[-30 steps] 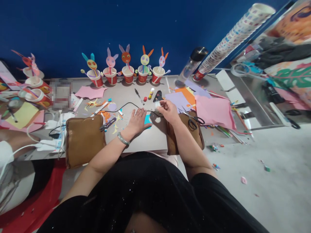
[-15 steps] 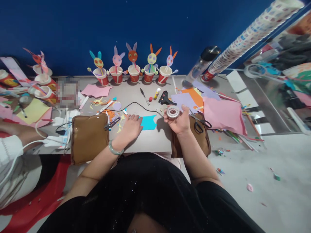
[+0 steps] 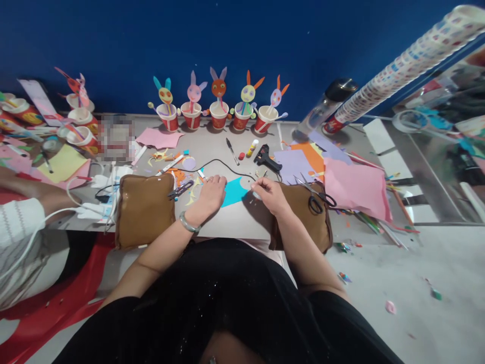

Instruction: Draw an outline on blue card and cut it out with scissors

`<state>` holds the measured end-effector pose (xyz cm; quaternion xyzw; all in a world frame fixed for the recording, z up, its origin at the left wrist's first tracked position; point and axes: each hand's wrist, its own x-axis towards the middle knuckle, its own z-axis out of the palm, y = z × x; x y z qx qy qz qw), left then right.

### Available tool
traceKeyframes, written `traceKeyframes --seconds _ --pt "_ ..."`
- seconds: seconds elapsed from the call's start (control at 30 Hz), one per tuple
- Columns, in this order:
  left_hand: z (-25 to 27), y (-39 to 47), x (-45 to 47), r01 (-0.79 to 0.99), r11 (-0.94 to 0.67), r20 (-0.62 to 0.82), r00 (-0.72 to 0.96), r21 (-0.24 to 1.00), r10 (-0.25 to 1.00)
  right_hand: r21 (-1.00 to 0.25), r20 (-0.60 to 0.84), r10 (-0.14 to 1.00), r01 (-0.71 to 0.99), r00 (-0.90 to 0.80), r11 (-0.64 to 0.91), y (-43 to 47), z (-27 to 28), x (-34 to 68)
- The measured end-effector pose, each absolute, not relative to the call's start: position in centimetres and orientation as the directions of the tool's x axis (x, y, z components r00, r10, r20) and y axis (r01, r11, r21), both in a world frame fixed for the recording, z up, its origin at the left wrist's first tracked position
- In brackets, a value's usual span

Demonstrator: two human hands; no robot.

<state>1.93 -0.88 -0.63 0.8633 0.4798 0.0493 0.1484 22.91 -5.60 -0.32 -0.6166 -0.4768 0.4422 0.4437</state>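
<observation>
Head view, left hand: the left hand (image 3: 212,196) is laid over the left end of the blue paper (image 3: 234,193), its fingers bent and held close together; whether the edge is pinched or only pressed cannot be told
Head view, right hand: a small white piece (image 3: 256,196) is held in a narrow pinch by the right hand (image 3: 270,196), low by the right end of the blue paper; most of it is hidden by the fingers, and whether the 2 touch cannot be told
Steadying: the blue paper is probably best pinned by light, even pressure from the left hand, so that it is neither dragged nor creased
Pinching: a gentle grip seems enough for so small a piece, with the curved edge of the blue paper left uncovered as a guide
Cord: the black cord (image 3: 217,161) is looped just behind the blue paper and is best kept out from under it
Blue paper: a plain, bright turquoise surface is shown, laid flat and slightly aslant on the grey table (image 3: 238,225) between the 2 hands; its left end is hidden, and a rounded notch is seen at the upper right
Nearby: a black glue gun (image 3: 267,159) is placed behind the right hand, and scissors (image 3: 315,199) are rested on a brown cushion (image 3: 322,230)
</observation>
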Motion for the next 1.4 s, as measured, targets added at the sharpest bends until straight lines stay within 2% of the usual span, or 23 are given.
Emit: traceKeyframes --seconds 0.1,0.2,0.3,0.53,0.73,0.93,1.07,1.17,1.27,1.4 --pt "-1.0 -0.9 1.9 0.721 -0.473 0.026 0.536 0.506 0.844 -0.974 -0.228 0.966 -0.027 0.122 -0.226 -5.7 -0.4 22.5" --pt "-1.4 -1.1 2.2 0.485 -0.402 0.073 0.565 0.777 0.822 -0.944 -0.278 0.958 -0.203 0.065 -0.260 -5.8 -0.1 21.9" --pt "-1.6 -1.5 2.6 0.289 -0.316 0.096 0.583 0.904 0.806 -0.915 -0.302 0.953 -0.285 0.013 -0.286 -6.2 0.4 21.3" --pt "-0.9 -2.4 2.9 0.155 -0.292 0.168 0.534 0.944 0.829 -0.913 -0.281 0.958 -0.290 -0.060 -0.286 -6.6 0.2 20.7" --pt "-0.5 -2.8 2.9 0.165 -0.272 0.158 0.499 0.948 0.852 -0.950 -0.211 0.972 -0.212 -0.103 -0.229 -6.7 -0.1 20.5" --pt "-1.0 -2.8 2.7 0.138 -0.122 0.038 0.495 0.983 0.868 -0.996 -0.072 0.986 -0.033 -0.149 -0.078 -7.2 -0.1 20.8" --pt "-1.4 -3.1 2.9 0.100 -0.014 -0.033 0.448 0.995 0.894 -0.999 -0.030 0.977 0.038 -0.213 -0.023 -7.7 0.2 20.6" --pt "-1.6 -3.4 2.8 0.113 -0.013 -0.038 0.438 0.994 0.898 -0.994 0.016 0.969 0.096 -0.248 0.042 -7.8 0.5 20.1" --pt "-1.5 -3.6 2.3 0.129 -0.041 -0.019 0.428 0.991 0.904 -0.975 0.057 0.976 0.197 -0.210 0.099 -7.4 0.7 19.8" --pt "-0.9 -3.6 1.3 0.174 -0.150 0.054 0.460 0.973 0.886 -0.944 0.105 0.981 0.293 -0.163 0.150 -6.7 1.1 20.0"
